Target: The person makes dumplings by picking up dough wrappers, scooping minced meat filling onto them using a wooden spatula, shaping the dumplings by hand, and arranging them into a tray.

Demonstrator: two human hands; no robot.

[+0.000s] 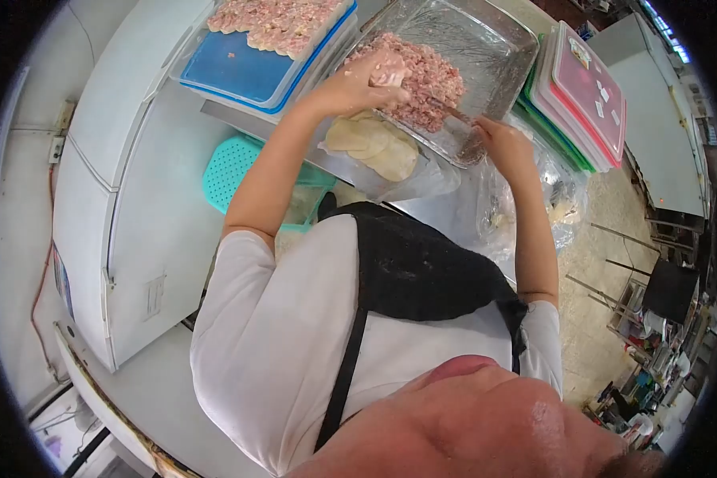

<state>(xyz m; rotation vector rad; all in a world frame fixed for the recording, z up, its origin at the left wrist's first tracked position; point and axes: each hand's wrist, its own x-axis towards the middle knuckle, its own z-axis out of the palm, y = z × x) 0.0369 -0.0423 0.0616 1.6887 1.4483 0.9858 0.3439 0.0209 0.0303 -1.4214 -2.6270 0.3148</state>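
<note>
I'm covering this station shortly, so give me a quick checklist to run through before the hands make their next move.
1. Tool gripped: ok; the right hand holds a thin tool, its far end at the minced meat.
2. Portion supported: ok; the left hand holds a pale, meaty portion.
3. Portion fully wrapped: cannot tell; fingers and smearing obscure it.
4. Filling available: ok; minced meat is heaped in the metal tray.
5. Wrappers within reach: ok; round pale wrappers overlap just below the left hand in view.
6. Blue tray clean beside its rows: not ok; a small crumb lies there.
</note>
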